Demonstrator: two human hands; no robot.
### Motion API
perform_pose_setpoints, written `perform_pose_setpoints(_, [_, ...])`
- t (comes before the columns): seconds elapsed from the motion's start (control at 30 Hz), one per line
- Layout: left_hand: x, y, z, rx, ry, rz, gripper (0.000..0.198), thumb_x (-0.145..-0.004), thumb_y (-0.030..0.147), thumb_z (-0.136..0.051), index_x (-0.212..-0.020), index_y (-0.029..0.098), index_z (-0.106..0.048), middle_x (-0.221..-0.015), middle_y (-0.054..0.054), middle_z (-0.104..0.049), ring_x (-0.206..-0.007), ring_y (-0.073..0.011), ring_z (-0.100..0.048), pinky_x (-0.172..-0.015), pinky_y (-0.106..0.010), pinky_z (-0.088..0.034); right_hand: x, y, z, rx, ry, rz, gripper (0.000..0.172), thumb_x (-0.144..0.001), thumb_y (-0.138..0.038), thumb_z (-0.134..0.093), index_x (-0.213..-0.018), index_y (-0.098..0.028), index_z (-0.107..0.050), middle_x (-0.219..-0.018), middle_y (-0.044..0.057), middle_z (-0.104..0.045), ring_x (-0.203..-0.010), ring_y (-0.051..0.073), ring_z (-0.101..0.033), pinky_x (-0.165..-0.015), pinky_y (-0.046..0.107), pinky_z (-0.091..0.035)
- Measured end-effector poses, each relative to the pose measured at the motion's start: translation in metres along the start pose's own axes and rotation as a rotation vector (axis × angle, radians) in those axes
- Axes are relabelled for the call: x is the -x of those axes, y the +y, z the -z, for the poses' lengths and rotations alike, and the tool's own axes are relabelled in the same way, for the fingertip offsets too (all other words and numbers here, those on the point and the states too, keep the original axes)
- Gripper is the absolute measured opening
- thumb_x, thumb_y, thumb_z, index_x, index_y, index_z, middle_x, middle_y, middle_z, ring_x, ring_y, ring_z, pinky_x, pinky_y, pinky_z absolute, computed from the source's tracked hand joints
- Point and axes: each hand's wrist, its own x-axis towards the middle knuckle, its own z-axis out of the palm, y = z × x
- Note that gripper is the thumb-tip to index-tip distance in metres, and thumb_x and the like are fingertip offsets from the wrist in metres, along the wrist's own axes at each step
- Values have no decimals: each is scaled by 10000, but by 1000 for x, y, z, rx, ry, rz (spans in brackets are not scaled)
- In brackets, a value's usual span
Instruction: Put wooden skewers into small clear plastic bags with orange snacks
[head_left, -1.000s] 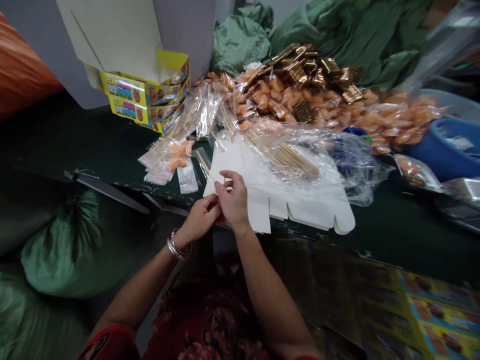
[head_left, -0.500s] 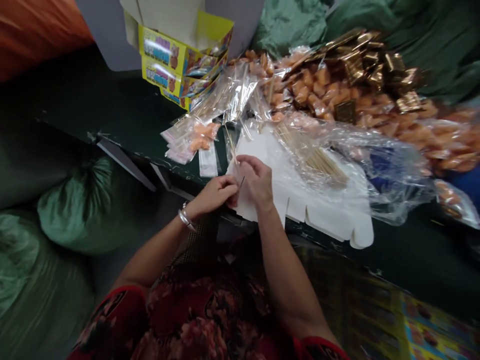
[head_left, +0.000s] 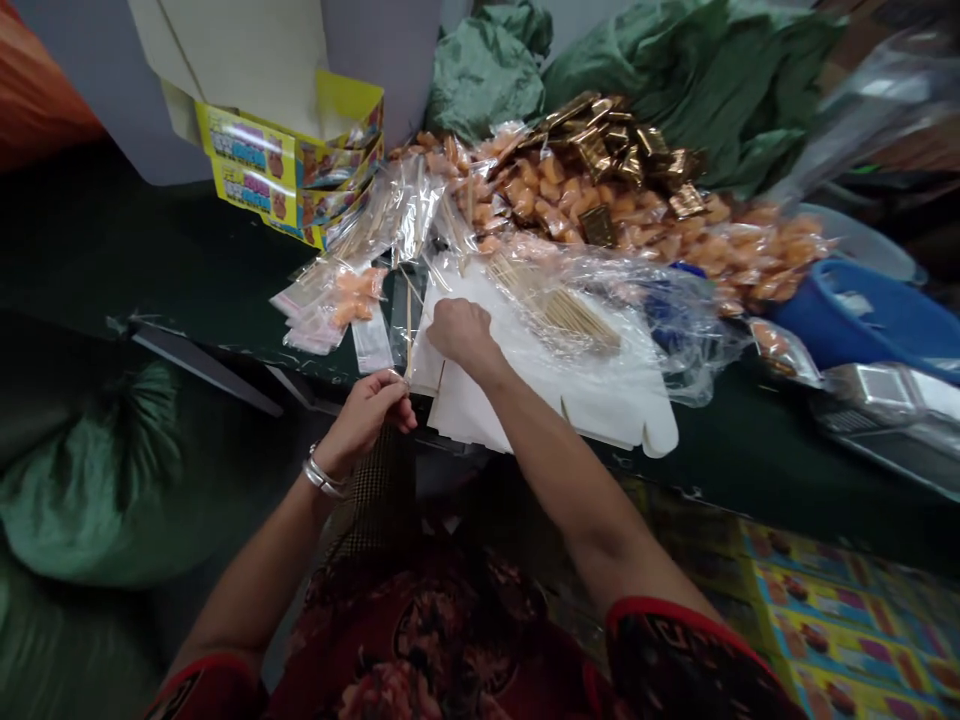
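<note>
Pulling apart now, and that's the change: the hands were working close together a moment ago, and here they've separated! The left hand [head_left: 364, 420], bangles [head_left: 322, 477] at its wrist, is curled with its fingertips pinching a thin wooden skewer [head_left: 409, 335] that stands almost upright. The right hand [head_left: 461, 335] has reached forward and sits bunched, fingers curled under, down on the white card blank [head_left: 540, 400]. Whether it's pinching anything under there, I can't tell from here.

That blank lies at the near edge of the dark green table [head_left: 187, 350], its notched flaps at the front, with a bundle of skewers in clear plastic [head_left: 559, 315] lying on top. Just left of it are small clear bags [head_left: 319, 320], and the room for moving is tight on that side. Behind, a heap of bagged orange pieces [head_left: 547, 190] and gold sachets [head_left: 600, 140] crowds the far side, with yellow printed boxes [head_left: 277, 170] at back left and a blue basin [head_left: 855, 320] off to the right. Down past the table edge, a green sack [head_left: 90, 490] slumps on the left.
</note>
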Motion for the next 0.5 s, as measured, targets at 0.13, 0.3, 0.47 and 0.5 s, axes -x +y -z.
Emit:
perform_pose_setpoints(0.13, [0, -1, 3, 53, 8, 26, 193, -709, 299, -632, -758, 179, -489, -525, 38, -562, -473, -120, -597, -428, -193, -437, 13, 8, 11, -12, 29, 5, 294, -770, -77, -502, -1018, -87, -658, -966, 195, -681, -894, 290, -644, -718, 340, -456])
perform_pose_setpoints(0.3, [-1, -2, 4, 76, 6, 37, 195, -712, 300, -631, -761, 177, -488, -521, 41, -559, -470, -117, -593, -429, -192, -434, 107, 36, 20, -313, 222, 140, 313, -802, -123, -483, -1090, -133, -604, -704, 47, -647, -642, 173, -584, -649, 280, -424])
perform_pose_setpoints(0.47, [0, 1, 2, 37, 26, 30, 182, -707, 280, -618, -712, 172, -471, -511, 37, -552, -452, -115, -580, -418, -192, -419, 186, 54, 12, -758, -15, 321, 278, -809, -140, -468, -997, -186, -668, -568, -50, -513, -462, 79, -395, -487, 190, -336])
perform_pose_setpoints(0.5, [1, 1, 1, 26, 33, 26, 181, -704, 273, -616, -701, 172, -466, -510, 35, -552, -450, -116, -579, -416, -192, -416, 189, 55, 9, -786, -54, 319, 285, -801, -128, -466, -985, -182, -677, -562, -54, -498, -463, 75, -378, -479, 186, -322])
